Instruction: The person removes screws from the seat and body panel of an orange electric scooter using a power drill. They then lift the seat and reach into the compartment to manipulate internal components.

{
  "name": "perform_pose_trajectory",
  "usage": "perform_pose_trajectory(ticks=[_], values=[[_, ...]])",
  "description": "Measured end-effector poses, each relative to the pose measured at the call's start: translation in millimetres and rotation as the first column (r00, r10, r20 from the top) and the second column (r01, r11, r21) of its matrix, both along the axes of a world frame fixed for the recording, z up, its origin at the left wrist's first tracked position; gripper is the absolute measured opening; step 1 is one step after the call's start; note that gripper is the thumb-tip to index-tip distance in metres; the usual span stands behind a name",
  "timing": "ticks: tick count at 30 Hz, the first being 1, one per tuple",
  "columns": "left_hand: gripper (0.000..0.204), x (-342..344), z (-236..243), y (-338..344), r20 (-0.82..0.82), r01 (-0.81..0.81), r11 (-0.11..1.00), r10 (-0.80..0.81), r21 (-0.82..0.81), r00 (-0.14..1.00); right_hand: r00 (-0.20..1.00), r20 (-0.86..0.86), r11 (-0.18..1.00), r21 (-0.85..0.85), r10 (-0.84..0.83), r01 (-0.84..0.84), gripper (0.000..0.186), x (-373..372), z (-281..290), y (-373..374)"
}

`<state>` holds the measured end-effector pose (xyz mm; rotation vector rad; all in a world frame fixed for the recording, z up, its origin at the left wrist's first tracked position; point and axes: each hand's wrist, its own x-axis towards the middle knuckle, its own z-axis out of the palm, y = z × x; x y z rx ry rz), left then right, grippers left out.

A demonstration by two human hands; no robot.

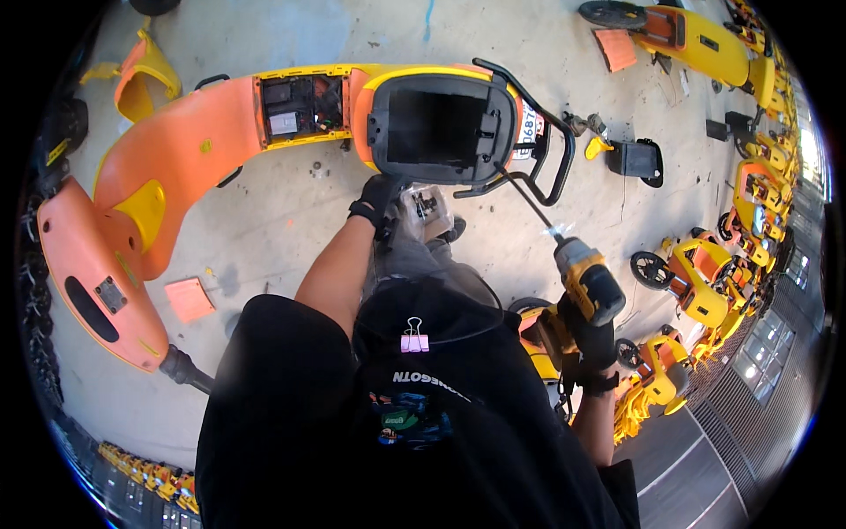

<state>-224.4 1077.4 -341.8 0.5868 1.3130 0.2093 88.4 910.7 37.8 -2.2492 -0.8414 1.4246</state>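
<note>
A yellow and orange scooter body (211, 123) lies across the floor before me. My right hand (592, 339), in a black glove, is closed round the handle of a yellow and black cordless drill (589, 275). Its long bit (530, 196) slants up to the right part of the black rim (493, 132) around the seat opening, and the tip appears to meet it. My left hand (381, 196), also gloved, is at the near edge of that rim; its fingers are hidden. Beside it, a clear plastic container (432, 212) holds small dark parts, perhaps screws.
A black tube rack (564, 154) curves round the scooter's rear. An open compartment (304, 108) shows electrical parts. Orange panels (189, 300), a black bin (636, 160) and a yellow cover (145, 75) lie on the floor. Several yellow scooters (705, 273) stand at the right.
</note>
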Motion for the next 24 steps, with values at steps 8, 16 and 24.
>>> perform_pose_trajectory(ticks=[8,16,24], values=[[0.041,30.9,6.5,22.3,-0.585,0.447,0.886,-0.297,0.127,0.755,0.885,0.249,0.909,0.044,0.393,-0.416,0.035,0.6,-16.5,-41.6],[0.039,-0.6,-61.5,17.5,-0.803,0.724,0.687,-0.398,0.059,0.443,0.818,0.354,0.846,0.116,0.454,-0.52,0.035,-5.2,-9.9,-47.2],[0.03,14.4,1.2,13.7,-0.37,-0.202,0.974,0.225,0.099,0.901,0.86,0.258,0.849,0.191,0.441,-0.493,0.031,9.3,-16.3,-47.5]])
